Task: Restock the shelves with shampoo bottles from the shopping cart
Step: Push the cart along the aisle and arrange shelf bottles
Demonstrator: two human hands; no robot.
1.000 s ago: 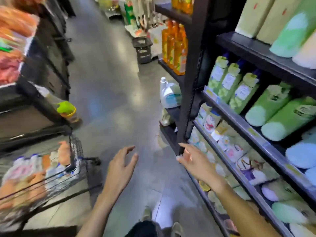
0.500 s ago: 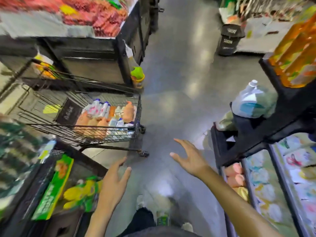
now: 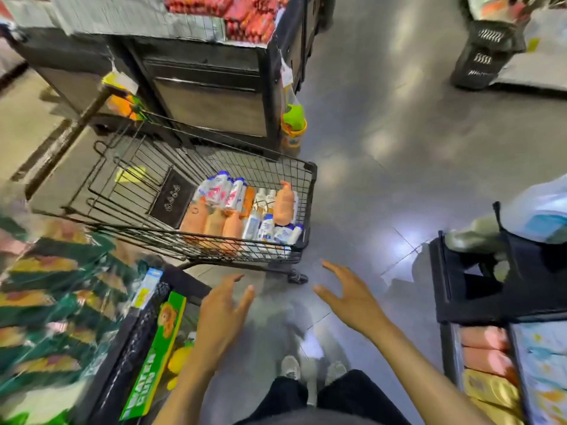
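The left hand (image 3: pixel 222 314) and right hand (image 3: pixel 349 297) hovered side by side above the grey floor (image 3: pixel 399 148), fingers spread, holding nothing; at eleven o'clock from them, peach and white shampoo bottles (image 3: pixel 227 223) lay inside the wire shopping cart (image 3: pixel 310 210).

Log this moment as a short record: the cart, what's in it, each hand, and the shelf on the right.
cart: black wire shopping cart, ahead and to the left of both hands
contents: peach bottles and white bottles, lying at its right end
left hand: open, holds nothing
right hand: open, holds nothing
shelf: black, at right
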